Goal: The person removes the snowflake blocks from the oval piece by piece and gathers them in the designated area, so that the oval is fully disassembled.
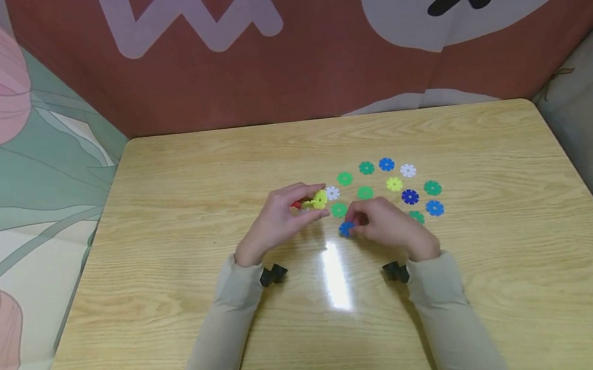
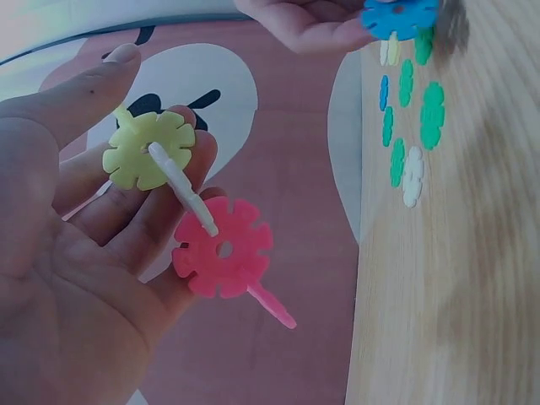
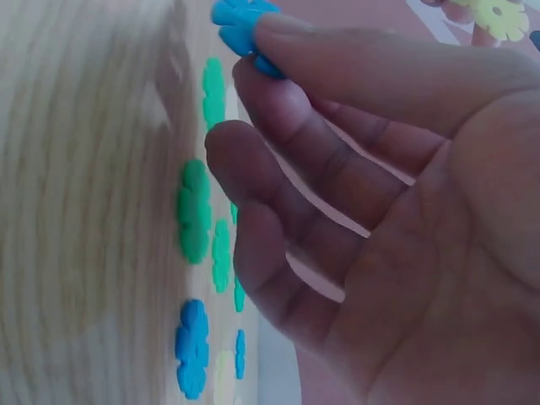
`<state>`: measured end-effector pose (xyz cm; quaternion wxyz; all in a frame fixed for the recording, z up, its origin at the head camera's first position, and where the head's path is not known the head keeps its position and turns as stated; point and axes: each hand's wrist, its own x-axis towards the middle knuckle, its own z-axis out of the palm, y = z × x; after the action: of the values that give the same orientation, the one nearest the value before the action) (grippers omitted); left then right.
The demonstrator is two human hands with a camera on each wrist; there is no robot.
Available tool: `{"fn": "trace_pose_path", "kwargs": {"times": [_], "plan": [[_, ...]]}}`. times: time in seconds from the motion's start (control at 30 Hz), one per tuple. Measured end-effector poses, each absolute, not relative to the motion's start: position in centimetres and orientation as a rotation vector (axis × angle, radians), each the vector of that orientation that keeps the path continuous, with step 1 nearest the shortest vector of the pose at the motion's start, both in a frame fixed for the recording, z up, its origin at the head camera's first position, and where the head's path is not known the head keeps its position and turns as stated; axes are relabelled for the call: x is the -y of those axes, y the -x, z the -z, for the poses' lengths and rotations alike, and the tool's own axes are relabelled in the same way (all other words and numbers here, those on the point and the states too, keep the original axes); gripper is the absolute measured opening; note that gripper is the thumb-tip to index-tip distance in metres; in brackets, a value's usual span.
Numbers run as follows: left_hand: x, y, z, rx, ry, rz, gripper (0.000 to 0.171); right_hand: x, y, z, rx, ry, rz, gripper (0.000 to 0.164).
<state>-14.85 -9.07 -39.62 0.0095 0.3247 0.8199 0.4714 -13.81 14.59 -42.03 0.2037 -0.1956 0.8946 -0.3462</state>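
The left hand point(image 1: 283, 213) has its grip closed around a chain of interlocked notched discs point(image 2: 181, 186), yellow, white and red, raised above the surface point(image 1: 181, 330). The right hand point(image 1: 387, 223) pinches a blue notched disc point(image 1: 346, 229) between thumb and finger, near the chain. Loose green, blue, white and yellow discs point(image 1: 365, 193) lie flat around it.

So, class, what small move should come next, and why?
Probably bring the blue notched disc toward the notched-disc chain: the right hand pinches that disc, apart from the chain, while the left hand holds the chain nearby.
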Motion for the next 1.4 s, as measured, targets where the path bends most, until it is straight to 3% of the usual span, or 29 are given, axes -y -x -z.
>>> {"fn": "trace_pose_path", "kwargs": {"times": [0.97,1.4], "plan": [[9.0,14.8,39.5,-2.567,-1.006,-1.454,0.043,-13.4,13.3,42.0,-2.542,0.408,0.799,0.01],[8.6,14.8,39.8,-2.605,-1.07,-1.427,0.043,-12.8,13.2,39.9,-2.696,0.405,1.415,0.026]]}}
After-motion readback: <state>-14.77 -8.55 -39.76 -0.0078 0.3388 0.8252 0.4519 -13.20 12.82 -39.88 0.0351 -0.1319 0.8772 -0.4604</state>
